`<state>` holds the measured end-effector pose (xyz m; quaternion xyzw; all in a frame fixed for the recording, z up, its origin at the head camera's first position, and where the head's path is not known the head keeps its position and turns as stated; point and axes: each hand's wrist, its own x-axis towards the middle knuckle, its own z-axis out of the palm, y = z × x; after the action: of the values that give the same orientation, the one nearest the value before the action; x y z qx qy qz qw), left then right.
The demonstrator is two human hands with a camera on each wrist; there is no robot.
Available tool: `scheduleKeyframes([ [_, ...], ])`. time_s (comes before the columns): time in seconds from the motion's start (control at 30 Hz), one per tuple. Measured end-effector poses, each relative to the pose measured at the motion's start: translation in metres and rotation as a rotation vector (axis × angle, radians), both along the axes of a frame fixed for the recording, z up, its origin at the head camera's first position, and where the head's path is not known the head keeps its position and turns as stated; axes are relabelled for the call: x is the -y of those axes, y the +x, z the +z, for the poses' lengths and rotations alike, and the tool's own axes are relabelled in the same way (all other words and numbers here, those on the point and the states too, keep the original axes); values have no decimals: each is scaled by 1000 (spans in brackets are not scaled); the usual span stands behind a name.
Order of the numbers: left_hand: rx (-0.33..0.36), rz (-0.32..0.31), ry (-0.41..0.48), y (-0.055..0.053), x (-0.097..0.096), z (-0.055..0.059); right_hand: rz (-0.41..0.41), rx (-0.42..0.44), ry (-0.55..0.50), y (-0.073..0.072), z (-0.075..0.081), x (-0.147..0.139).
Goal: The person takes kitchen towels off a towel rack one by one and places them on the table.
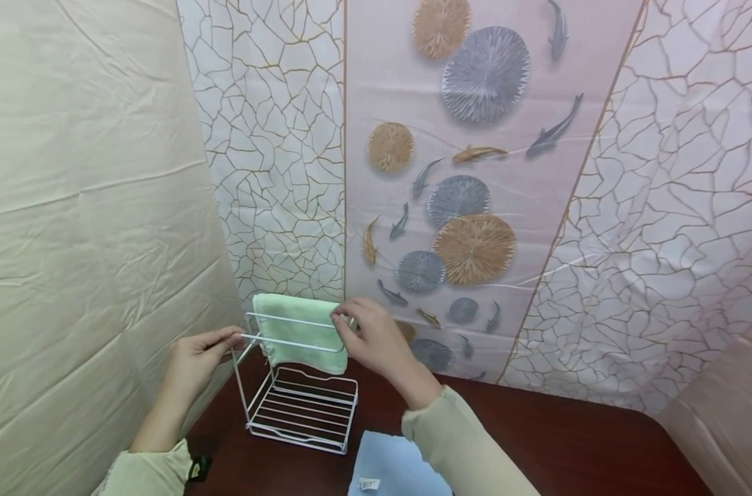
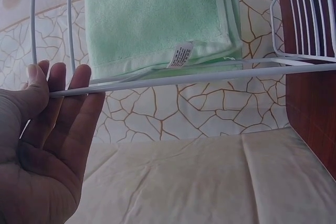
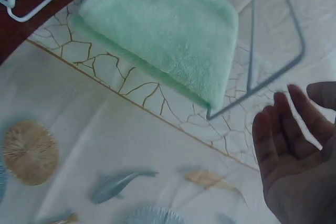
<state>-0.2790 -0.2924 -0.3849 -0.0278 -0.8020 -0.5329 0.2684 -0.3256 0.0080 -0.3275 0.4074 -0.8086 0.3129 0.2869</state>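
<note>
A white wire rack (image 1: 301,435) stands on the dark red table, with two rails along its top. Over the back of those rails hangs a folded mint-green towel (image 1: 298,331), its white tag showing in the left wrist view. With thumb and fingertips, my left hand (image 1: 197,358) pinches the rack's upper left corner; the grip on the white wire (image 2: 173,80) is plain in the left wrist view. My right hand (image 1: 376,337) is at the rack's upper right end. In the right wrist view its fingers (image 3: 283,129) lie loosely bent, just apart from the wire end.
A light blue towel (image 1: 394,468) with a white tag lies on the table (image 1: 537,441) in front of the rack, partly behind my right sleeve. A beige cloth wall (image 1: 103,207) stands close at the left. Behind the table hangs a patterned curtain (image 1: 277,172).
</note>
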Motion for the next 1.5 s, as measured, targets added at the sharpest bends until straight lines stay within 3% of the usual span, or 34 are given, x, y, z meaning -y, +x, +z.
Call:
scheduleKeyframes([
  [0.07, 1, -4, 5, -1, 2, 0, -61, -39, 57, -13, 7, 15],
  [0.13, -1, -9, 7, -2, 4, 1, -107, -5, 131, -25, 14, 32],
  [0.3, -3, -2, -13, -3, 6, 1, -197, 206, 323, -51, 27, 69],
  [0.4, 7, 10, -23, -3, 4, 1, -259, 333, 384, -63, 21, 81],
  [0.5, 4, 24, -59, -4, 0, 2, -317, 407, 386, -72, 7, 85],
  [0.6, -31, 47, -99, -6, -7, 3, -349, 393, 352, -76, -2, 80],
  [0.93, -117, 101, -158, -6, -14, -2, -334, 274, 331, -73, -19, 72],
  [1.13, -143, 143, -219, -4, -18, -2, -352, 282, 298, -73, -26, 70],
  [1.5, -280, 174, -289, -1, -24, -2, -360, 253, 272, -75, -33, 68],
])
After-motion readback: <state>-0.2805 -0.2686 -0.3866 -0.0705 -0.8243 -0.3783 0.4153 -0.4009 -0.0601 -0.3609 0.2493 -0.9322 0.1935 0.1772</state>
